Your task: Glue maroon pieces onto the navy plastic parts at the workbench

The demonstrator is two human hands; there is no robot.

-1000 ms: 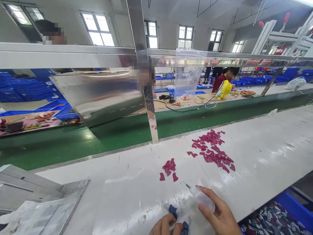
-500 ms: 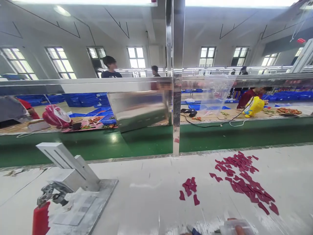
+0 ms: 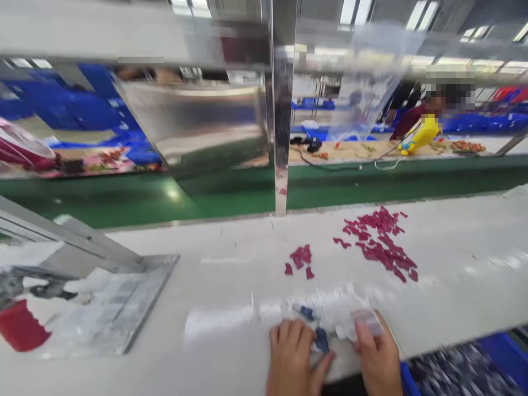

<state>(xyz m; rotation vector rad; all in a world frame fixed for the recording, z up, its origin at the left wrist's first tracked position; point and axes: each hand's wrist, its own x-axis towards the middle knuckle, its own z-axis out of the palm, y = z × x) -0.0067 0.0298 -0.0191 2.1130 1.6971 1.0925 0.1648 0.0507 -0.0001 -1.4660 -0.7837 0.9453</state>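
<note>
Low in the view, my right hand (image 3: 381,352) grips a small translucent squeeze bottle (image 3: 367,323), thumb across its side and its pale tip pointing left. My left hand (image 3: 292,352) rests on the white table with fingers curled, its index finger and thumb closed round a small dark blue piece (image 3: 322,341). Just beyond those fingertips lies a second dark blue piece (image 3: 306,312) with a pointed end. Further out are a small cluster of dark red cut pieces (image 3: 301,256) and a larger spread heap of the same pieces (image 3: 383,247).
A metal clamp fixture (image 3: 119,302) with a red handle (image 3: 22,325) stands at left. An upright metal post (image 3: 282,137) rises at the table's far edge. A blue bin (image 3: 406,379) of dark pieces sits lower right. Beyond the green strip, a person is beside a yellow fan (image 3: 424,135).
The view has tipped down and shifted, bringing both hands well into sight. The bottle stays in my right hand. The red pieces look unmoved on the table.
</note>
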